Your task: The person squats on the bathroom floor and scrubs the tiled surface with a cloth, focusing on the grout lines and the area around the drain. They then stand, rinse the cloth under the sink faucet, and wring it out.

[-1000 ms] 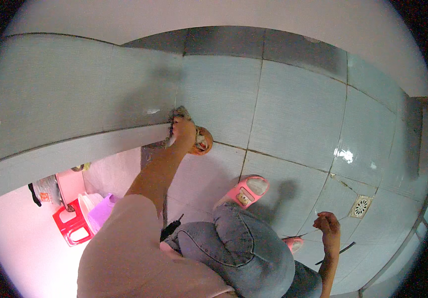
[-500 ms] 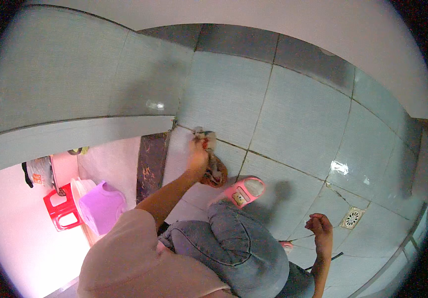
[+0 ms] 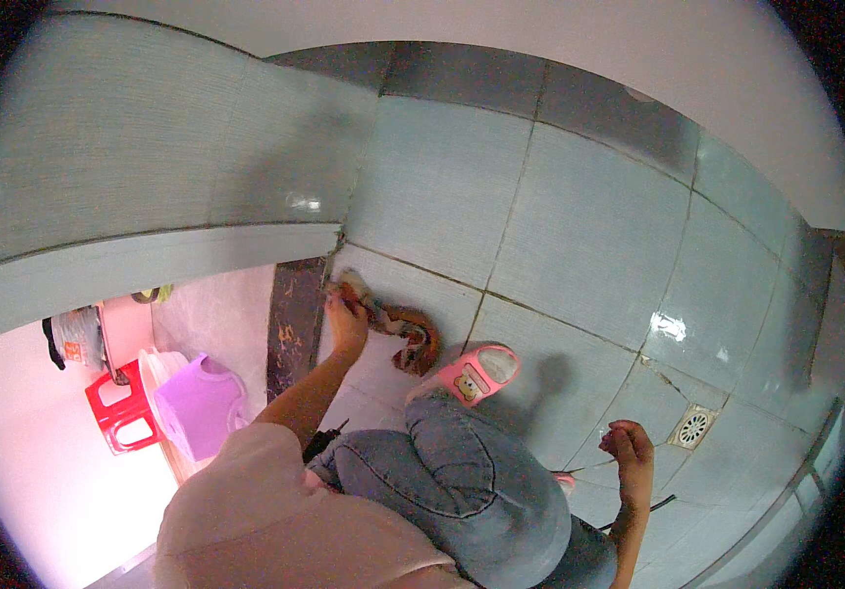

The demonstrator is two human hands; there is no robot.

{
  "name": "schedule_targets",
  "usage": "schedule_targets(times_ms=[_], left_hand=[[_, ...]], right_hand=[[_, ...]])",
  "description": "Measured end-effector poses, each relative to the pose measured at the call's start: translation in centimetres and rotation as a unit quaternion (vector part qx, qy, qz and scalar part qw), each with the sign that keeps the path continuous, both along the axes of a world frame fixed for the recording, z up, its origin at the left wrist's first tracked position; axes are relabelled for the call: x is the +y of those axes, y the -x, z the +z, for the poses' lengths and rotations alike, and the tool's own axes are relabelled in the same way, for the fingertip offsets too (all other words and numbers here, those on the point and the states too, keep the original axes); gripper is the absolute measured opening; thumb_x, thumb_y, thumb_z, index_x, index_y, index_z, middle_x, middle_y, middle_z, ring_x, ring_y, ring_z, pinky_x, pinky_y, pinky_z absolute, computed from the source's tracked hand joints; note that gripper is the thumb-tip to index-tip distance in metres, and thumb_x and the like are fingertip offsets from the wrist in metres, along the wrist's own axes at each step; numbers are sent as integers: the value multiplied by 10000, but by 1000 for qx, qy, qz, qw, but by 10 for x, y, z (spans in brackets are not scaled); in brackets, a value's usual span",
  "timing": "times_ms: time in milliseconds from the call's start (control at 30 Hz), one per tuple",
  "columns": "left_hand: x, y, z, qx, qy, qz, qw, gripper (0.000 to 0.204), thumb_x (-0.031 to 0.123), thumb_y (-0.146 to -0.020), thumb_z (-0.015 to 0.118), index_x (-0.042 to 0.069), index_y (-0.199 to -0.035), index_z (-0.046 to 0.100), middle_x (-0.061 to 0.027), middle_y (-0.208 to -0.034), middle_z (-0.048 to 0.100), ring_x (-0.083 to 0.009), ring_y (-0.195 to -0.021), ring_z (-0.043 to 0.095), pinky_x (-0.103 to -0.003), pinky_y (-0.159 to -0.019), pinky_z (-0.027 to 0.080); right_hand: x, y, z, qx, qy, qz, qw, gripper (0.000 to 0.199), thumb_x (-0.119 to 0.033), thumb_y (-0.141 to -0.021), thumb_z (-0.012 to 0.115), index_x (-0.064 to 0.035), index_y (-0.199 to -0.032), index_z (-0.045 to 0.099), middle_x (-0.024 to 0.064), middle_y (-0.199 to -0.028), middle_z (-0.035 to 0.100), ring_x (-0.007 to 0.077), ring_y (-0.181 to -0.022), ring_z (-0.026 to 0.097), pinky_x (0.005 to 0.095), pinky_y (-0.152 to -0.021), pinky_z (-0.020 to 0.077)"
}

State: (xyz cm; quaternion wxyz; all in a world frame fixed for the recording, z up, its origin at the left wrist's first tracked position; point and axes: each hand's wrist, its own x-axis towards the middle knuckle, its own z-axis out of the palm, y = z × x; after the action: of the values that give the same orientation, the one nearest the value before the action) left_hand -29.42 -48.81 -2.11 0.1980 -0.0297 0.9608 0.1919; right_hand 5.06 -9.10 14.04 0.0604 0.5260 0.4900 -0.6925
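A crumpled brown, reddish and grey cloth (image 3: 415, 329) lies on the floor tile beside the dark threshold strip. My left hand (image 3: 347, 321) is closed on one end of it, pressing it to the floor; the rest trails in a curve toward my pink slipper (image 3: 479, 376). Out to the right, my right hand (image 3: 633, 447) hangs above the floor with its fingers curled in and no object visible in them. My bent knee in blue jeans (image 3: 462, 471) fills the space between my arms.
A dark stone threshold (image 3: 297, 329) borders the tiles on the left. Beyond it stand a purple plastic basin (image 3: 202, 402) and a red stool (image 3: 116, 417). A square floor drain (image 3: 694, 428) is set near my right hand. A tiled wall (image 3: 148, 137) rises at the far left.
My left hand has moved left and slightly nearer, toward the threshold, drawing one end of the cloth along. The cloth is now more stretched out. My right hand stays nearly in place.
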Motion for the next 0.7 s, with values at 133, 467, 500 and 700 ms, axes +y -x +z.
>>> schedule_targets(times_ms=[133,467,500,700], left_hand=[[30,17,-9,107,90,117,983,609,116,-753,551,-41,-1284,297,-298,-1243,296,-423,-1129,371,-405,-961,343],[35,-4,5,89,17,-175,980,563,125,-769,537,-52,-1264,334,-287,-1256,305,-438,-1160,328,-435,-990,299],[29,-15,9,92,28,-115,989,558,125,-773,535,-49,-1264,335,-283,-1257,306,-434,-1160,330,-435,-992,295],[50,-13,-15,245,162,-63,954,533,114,-778,533,-74,-1239,343,-273,-1236,326,-416,-1141,343,-439,-998,275]], right_hand=[[4,-6,-4,10,-11,-19,1000,146,-57,-838,494,6,-951,563,80,-767,584,159,-710,569,287,-691,490],[1,-2,-5,11,9,21,1000,140,-96,-860,507,-6,-952,562,72,-760,579,153,-712,570,290,-689,486],[2,-5,-3,12,6,18,1000,139,-97,-860,508,-9,-952,563,70,-759,578,153,-713,570,290,-690,486],[4,-6,-4,-9,1,-16,1000,140,-96,-864,511,-5,-957,563,65,-758,578,153,-720,571,288,-693,486]])
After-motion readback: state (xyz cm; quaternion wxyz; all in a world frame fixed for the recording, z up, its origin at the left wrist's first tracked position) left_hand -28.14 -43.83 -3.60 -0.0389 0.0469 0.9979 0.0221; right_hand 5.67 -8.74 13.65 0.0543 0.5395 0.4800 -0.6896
